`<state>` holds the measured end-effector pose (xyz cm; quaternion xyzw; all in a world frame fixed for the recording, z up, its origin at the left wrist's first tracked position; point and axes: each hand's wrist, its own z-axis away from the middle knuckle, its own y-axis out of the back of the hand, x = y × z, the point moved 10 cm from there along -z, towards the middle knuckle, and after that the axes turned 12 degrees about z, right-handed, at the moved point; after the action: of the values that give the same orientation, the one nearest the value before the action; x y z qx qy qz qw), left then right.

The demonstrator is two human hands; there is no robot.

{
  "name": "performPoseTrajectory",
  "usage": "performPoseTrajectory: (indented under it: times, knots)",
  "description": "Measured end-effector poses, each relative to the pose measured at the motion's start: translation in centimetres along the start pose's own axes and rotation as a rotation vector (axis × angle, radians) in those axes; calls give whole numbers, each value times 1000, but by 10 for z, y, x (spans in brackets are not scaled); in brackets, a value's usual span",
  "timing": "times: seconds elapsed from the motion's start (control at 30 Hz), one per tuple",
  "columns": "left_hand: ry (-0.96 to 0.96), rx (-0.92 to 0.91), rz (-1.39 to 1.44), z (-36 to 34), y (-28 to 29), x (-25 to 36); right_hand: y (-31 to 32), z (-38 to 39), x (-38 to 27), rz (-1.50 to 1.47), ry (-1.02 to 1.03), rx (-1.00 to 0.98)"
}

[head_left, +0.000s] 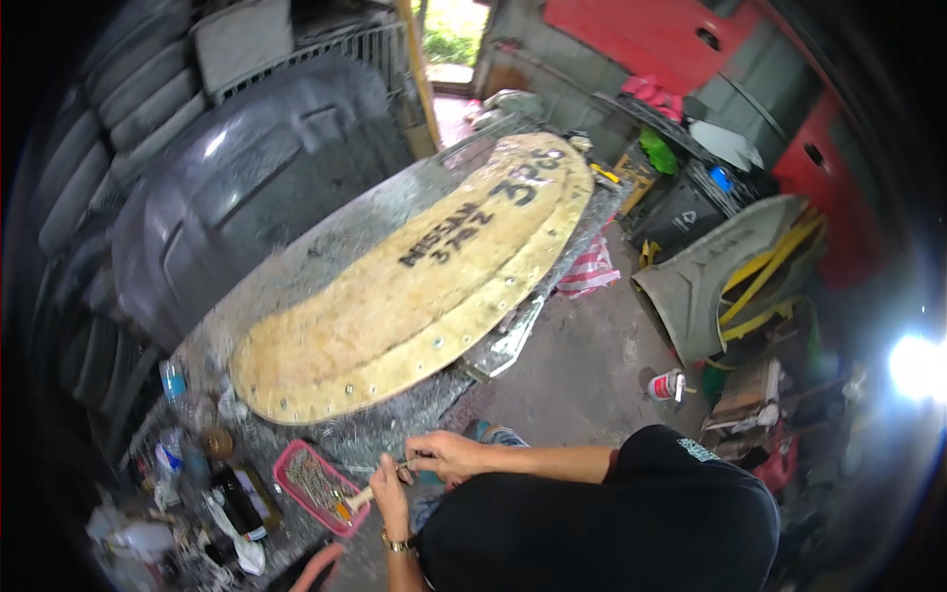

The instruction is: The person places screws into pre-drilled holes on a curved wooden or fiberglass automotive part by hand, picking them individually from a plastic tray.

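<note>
My left hand (pixel 390 488) and my right hand (pixel 439 454) meet at the lower middle, both closed on a light wooden-handled brush (pixel 360 498). The brush's head is low over the right end of a pink plastic tray (pixel 301 448) of small metal pieces; whether it touches them I cannot tell. Beyond my hands, a long, curved yellowish mold piece (pixel 335 350) with black marker lettering and fastenings along its edge lies on a grey, resin-streaked bench (pixel 227 326).
A dark car hood (pixel 247 178) stands at the left. Bottles (pixel 173 380) and cans crowd the bench's near-left end. At the right are a grey panel (pixel 681 296), a can (pixel 666 385) on the floor (pixel 577 365) and a striped bag (pixel 587 266). Red panels (pixel 641 39) line the back.
</note>
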<state>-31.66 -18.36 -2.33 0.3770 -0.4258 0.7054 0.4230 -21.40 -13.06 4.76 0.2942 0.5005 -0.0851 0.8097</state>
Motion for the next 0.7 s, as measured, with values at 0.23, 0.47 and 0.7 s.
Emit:
performPoseTrajectory:
  times: [0.23,0.47,0.7]
  knots:
    - [-135,-6,181,-8,-27,27,-1,-4,51,-528,-21,211]
    - [-163,-59,-134,-9,-58,36,54,23,41,-13,33,312]
    - [-264,-287,-470,-2,-138,62,77,35,72,166,23,203]
